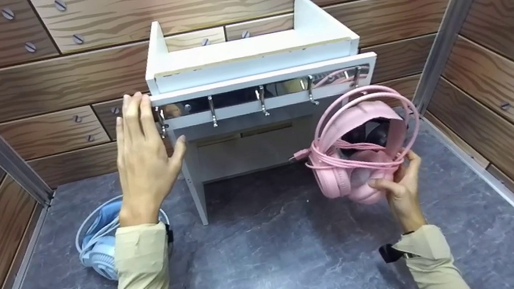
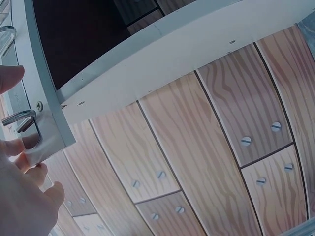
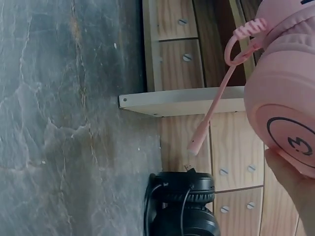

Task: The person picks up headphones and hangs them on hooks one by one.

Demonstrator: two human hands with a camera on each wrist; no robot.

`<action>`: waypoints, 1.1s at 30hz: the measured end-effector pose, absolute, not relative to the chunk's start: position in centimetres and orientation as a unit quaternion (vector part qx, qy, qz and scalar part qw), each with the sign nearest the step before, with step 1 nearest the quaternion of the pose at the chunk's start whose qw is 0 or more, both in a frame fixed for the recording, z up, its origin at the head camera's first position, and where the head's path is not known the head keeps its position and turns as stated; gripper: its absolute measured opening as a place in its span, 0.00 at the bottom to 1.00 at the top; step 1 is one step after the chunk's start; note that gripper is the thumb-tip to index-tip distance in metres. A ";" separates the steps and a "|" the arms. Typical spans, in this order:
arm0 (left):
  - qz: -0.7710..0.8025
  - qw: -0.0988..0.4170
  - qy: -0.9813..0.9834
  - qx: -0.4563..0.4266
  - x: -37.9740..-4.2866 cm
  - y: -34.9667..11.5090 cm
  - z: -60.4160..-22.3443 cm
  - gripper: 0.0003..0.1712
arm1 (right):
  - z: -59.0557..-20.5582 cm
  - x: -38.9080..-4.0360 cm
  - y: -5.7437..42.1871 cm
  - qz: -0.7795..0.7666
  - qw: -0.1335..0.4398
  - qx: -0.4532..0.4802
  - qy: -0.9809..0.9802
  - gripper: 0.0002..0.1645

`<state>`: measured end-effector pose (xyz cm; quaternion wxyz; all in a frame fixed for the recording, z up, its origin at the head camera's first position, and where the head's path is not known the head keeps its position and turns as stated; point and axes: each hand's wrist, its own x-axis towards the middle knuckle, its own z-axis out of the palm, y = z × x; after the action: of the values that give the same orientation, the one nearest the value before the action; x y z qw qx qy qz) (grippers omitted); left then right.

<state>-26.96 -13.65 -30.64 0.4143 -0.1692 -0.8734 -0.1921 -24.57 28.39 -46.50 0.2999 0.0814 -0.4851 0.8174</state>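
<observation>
My left hand [image 1: 141, 156] lies against the left end of the white hook rail [image 1: 233, 86], fingers straight and thumb spread. In the left wrist view its fingertips [image 2: 38, 172] are right at the rail's end, beside a metal hook [image 2: 19, 118]. On the right, my right hand [image 1: 406, 188] grips pink headphones [image 1: 331, 182] by an ear cup, above the tabletop. The cable is looped around them, and its plug end [image 3: 197, 140] dangles free. Their headband overlaps the area just below the rightmost hook [image 1: 357, 76] in the head view.
Behind the rail stands a white shelf unit [image 1: 252, 47] with side panels. Blue headphones [image 1: 100, 252] lie at left, partly behind my forearm. Black headphones [image 3: 187, 211] sit at right, mostly hidden by the pink pair in the head view. Wood-patterned walls [image 1: 506, 76] enclose the grey tabletop [image 1: 265, 265].
</observation>
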 end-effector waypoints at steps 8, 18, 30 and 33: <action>-0.190 0.416 -0.873 -0.169 -27.0 -13.6 -30.6 0.49 | -47.3 -25.3 28.9 0.787 0.317 0.092 -0.521 0.43; -0.195 0.414 -0.874 -0.164 -26.8 -13.8 -30.6 0.48 | -47.3 -25.8 29.2 0.750 0.326 0.092 -0.569 0.42; -0.206 0.406 -0.875 -0.164 -27.0 -13.5 -30.6 0.49 | -46.7 -25.7 29.3 0.743 0.336 0.086 -0.573 0.41; -0.206 0.403 -0.876 -0.163 -27.0 -13.5 -30.6 0.49 | -46.4 -25.7 29.2 0.738 0.338 0.093 -0.576 0.42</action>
<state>-26.98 -13.49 -30.61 0.4034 -0.1629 -0.8764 -0.2063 -25.68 29.18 -46.44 0.3382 0.0928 -0.5763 0.7382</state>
